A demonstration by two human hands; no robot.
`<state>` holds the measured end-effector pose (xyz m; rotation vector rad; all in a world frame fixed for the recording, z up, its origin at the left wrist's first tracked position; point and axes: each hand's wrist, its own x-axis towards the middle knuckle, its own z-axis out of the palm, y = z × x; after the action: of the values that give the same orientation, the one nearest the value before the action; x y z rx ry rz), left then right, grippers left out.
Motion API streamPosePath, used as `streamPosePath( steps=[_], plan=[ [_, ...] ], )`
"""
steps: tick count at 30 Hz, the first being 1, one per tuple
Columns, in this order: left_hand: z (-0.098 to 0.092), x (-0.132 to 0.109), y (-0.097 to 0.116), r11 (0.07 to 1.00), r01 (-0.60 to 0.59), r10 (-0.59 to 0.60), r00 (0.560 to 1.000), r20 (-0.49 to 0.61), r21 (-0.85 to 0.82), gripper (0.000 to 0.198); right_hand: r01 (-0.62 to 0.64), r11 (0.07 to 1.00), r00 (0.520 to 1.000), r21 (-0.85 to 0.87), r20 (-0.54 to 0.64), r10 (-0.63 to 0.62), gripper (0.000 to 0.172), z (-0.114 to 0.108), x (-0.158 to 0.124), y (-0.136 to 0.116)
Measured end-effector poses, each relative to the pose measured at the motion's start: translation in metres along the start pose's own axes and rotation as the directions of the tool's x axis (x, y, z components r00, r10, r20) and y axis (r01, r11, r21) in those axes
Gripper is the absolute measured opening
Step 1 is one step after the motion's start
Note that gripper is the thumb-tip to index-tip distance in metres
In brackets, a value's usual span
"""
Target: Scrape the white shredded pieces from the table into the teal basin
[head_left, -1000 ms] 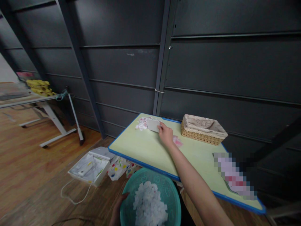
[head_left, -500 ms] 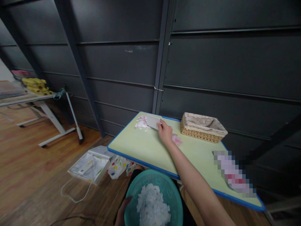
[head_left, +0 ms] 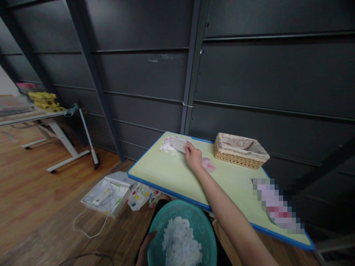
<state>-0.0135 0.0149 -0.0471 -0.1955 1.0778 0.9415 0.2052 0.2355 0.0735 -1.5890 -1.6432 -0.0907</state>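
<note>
My right hand [head_left: 194,155] is closed on the edge of a flat, pale rectangular card [head_left: 179,144], reached out over the yellow-green tabletop [head_left: 163,170]. The card's far end meets a pile of white and pinkish paper scraps [head_left: 166,144] at the table's far left corner. My left hand [head_left: 149,240] grips the left rim of a green plastic basket [head_left: 206,229] at my lap. White paper scraps [head_left: 181,242] lie heaped inside it. Beside my right wrist is a pink-and-white patch [head_left: 208,164] on the tabletop.
A cloth-lined wicker basket [head_left: 240,151] stands at the table's back right, with a pixelated item [head_left: 277,207] nearer its right edge. On the floor at left are an open white box [head_left: 107,195] and a spotted plastic bag [head_left: 138,195]. Dark wall panels [head_left: 144,74] rise behind.
The card in my right hand has shifted slightly left and down against the scrap pile. My left hand and the green basket stay nearly where they were.
</note>
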Motion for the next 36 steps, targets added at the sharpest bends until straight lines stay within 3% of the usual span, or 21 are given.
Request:
streamPosePath(
  steps=[8, 16, 21, 28, 31, 36],
  plan=[
    [-0.003, -0.003, -0.003, 0.999, -0.053, 0.053, 0.999, 0.011, -0.011, 0.056, 0.044, 0.999, 0.997, -0.03, -0.056, -0.045, 0.034, 0.001, -0.001, 0.001],
    [0.004, 0.003, 0.002, 0.998, 0.062, -0.062, 0.997, 0.036, 0.016, 0.068, 0.024, 0.999, 1.0, -0.044, -0.019, -0.024, 0.033, 0.0, -0.002, -0.003],
    [0.001, 0.006, 0.005, 0.996, 0.089, -0.089, 0.995, 0.048, 0.004, 0.071, -0.042, 0.995, 0.997, -0.091, -0.062, 0.036, 0.034, -0.01, -0.002, -0.007],
    [-0.008, 0.006, 0.003, 0.999, 0.023, -0.022, 0.999, 0.03, -0.027, 0.079, -0.131, 0.977, 0.991, -0.17, -0.035, 0.127, 0.035, -0.016, -0.003, -0.012],
    [-0.006, 0.005, 0.003, 0.999, 0.034, -0.034, 0.999, 0.03, -0.02, 0.072, -0.142, 0.976, 0.99, -0.164, -0.03, 0.139, 0.035, -0.015, -0.002, -0.012],
    [0.0, -0.002, 0.002, 1.0, 0.024, -0.024, 0.999, 0.046, -0.001, 0.044, -0.195, 0.967, 0.98, -0.167, -0.079, 0.184, 0.036, -0.019, -0.001, -0.01]
  ],
)
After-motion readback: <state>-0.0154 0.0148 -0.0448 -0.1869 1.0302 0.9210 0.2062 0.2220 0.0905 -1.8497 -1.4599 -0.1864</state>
